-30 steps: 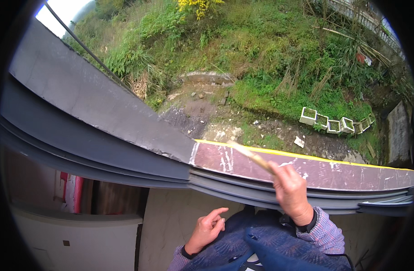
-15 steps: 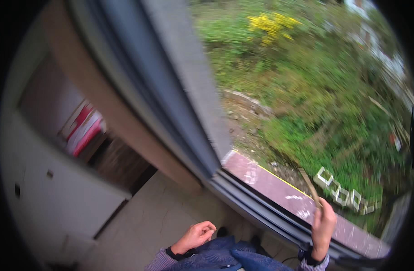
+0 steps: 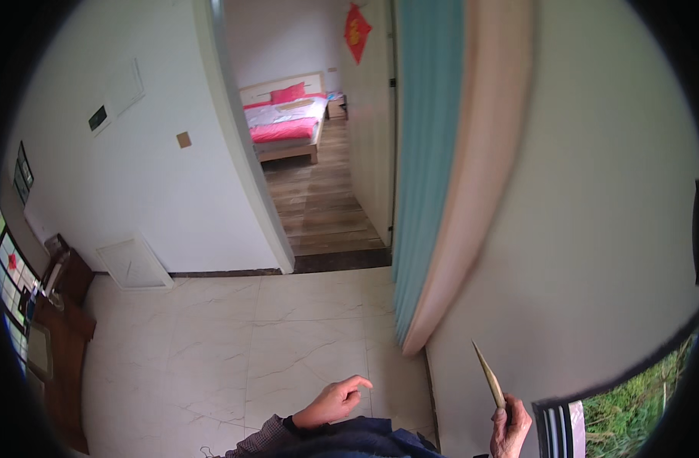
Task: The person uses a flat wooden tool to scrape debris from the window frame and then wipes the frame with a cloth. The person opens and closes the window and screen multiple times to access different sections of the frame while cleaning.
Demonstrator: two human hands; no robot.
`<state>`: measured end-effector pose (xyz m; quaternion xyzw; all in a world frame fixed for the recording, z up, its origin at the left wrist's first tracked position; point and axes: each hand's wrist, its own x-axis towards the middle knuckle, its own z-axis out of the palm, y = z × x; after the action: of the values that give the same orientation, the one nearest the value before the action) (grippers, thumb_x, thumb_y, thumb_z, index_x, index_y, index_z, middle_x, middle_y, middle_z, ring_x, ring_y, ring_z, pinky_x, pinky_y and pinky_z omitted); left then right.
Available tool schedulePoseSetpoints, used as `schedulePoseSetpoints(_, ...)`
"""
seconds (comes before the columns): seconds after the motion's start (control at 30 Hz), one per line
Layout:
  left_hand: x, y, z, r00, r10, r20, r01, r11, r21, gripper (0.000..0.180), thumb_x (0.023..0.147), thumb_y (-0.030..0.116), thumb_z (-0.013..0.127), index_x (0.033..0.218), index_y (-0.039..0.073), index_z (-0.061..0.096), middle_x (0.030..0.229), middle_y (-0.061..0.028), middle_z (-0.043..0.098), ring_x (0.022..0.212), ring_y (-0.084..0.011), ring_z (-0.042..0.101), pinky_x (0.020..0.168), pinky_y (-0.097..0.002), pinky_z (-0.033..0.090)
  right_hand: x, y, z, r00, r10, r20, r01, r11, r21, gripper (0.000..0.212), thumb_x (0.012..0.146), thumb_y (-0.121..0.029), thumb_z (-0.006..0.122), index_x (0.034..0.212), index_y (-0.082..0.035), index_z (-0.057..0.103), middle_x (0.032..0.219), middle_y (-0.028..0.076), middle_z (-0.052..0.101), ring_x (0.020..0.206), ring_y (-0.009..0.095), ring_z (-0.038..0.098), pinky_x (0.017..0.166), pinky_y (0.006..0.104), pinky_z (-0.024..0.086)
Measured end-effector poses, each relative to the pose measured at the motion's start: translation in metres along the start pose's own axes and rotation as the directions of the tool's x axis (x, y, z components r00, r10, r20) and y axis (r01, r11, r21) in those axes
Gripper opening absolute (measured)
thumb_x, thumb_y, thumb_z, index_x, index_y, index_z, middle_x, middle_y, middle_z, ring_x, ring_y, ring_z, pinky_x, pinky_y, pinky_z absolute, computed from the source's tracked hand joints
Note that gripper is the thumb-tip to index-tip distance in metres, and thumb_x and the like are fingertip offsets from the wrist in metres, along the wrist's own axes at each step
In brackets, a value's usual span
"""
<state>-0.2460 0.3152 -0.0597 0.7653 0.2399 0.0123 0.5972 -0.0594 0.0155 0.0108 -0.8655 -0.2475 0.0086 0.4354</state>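
A person's right hand (image 3: 510,427) pinches a slim, tapering stick (image 3: 487,375) by its thick lower end, thumb against one side and fingers closed around the other. The point rises from the grip, up and slightly left, apart from the wall behind; holding it by the butt likely keeps the tip free and easy to aim. To the left of the grip, the left hand (image 3: 330,403) hovers in front of the body with its index finger out, other fingers loosely curled and nothing seen between them, perhaps simply for balance. Just right of the grip runs the window track (image 3: 557,431), with green growth (image 3: 639,404) outside. Above the grip and to its left hang a teal curtain (image 3: 429,145) and a beige drape (image 3: 496,145), gathered at the wall's edge, probably to leave the doorway passable. Farthest off, through that doorway beyond a door (image 3: 374,122), stands a bed (image 3: 284,130) with pink bedding.
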Motion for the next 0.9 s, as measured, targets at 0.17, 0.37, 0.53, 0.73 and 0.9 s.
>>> schedulePoseSetpoints(0.17,0.024,-0.032,-0.092,0.996,0.035,-0.082,-0.042,0.996,-0.075,0.034,0.096,0.0,0.051,0.127,0.009,0.061,0.073,0.0035,0.051,0.062,-0.0051,0.052,0.058,-0.0233,0.045,0.076,-0.059,0.102,0.989,-0.092,0.113,0.063,0.97,0.235,0.031,0.104,-0.027,0.055,0.107,0.003,0.061,0.065,0.004,0.059,0.057,0.01,0.052,0.054,0.0265,0.043)
schedulePoseSetpoints(0.37,0.096,-0.051,-0.175,0.959,0.143,-0.245,-0.172,0.98,-0.101,0.031,0.091,-0.001,0.057,0.121,0.005,0.061,0.07,-0.0022,0.053,0.06,-0.0081,0.051,0.059,-0.0257,0.044,0.18,-0.088,0.209,0.96,-0.17,0.221,0.109,0.959,0.263,0.039,0.105,-0.037,0.055,0.108,0.002,0.06,0.067,0.004,0.059,0.058,0.01,0.051,0.054,0.026,0.042)
schedulePoseSetpoints(0.53,0.2,-0.045,-0.277,0.946,0.144,-0.289,-0.155,0.988,-0.016,0.027,0.096,0.002,0.057,0.122,0.005,0.061,0.074,-0.0012,0.057,0.062,-0.0078,0.054,0.059,-0.0244,0.046,0.299,-0.101,0.313,0.949,-0.161,0.271,0.028,0.9,0.435,0.039,0.105,-0.035,0.056,0.115,0.001,0.059,0.072,0.002,0.055,0.062,0.007,0.047,0.055,0.0244,0.039)
schedulePoseSetpoints(0.73,0.28,-0.032,-0.406,0.887,-0.058,-0.458,0.006,0.994,-0.113,0.024,0.095,0.001,0.058,0.118,0.004,0.063,0.074,-0.0025,0.06,0.061,-0.0093,0.055,0.059,-0.0252,0.049,0.456,-0.155,0.442,0.88,-0.092,0.466,-0.177,0.846,0.503,0.022,0.099,-0.016,0.058,0.112,0.002,0.063,0.071,0.003,0.057,0.063,0.011,0.053,0.058,0.028,0.044)
schedulePoseSetpoints(0.9,0.306,-0.062,-0.482,0.696,-0.232,-0.679,0.004,0.947,-0.32,0.023,0.095,0.001,0.057,0.117,0.001,0.064,0.077,-0.0025,0.063,0.064,-0.0085,0.059,0.059,-0.0229,0.049,0.546,-0.204,0.525,0.745,-0.31,0.591,-0.017,0.877,0.481,0.021,0.097,-0.012,0.057,0.113,0.001,0.063,0.073,0.008,0.062,0.065,0.013,0.058,0.061,0.0305,0.048)
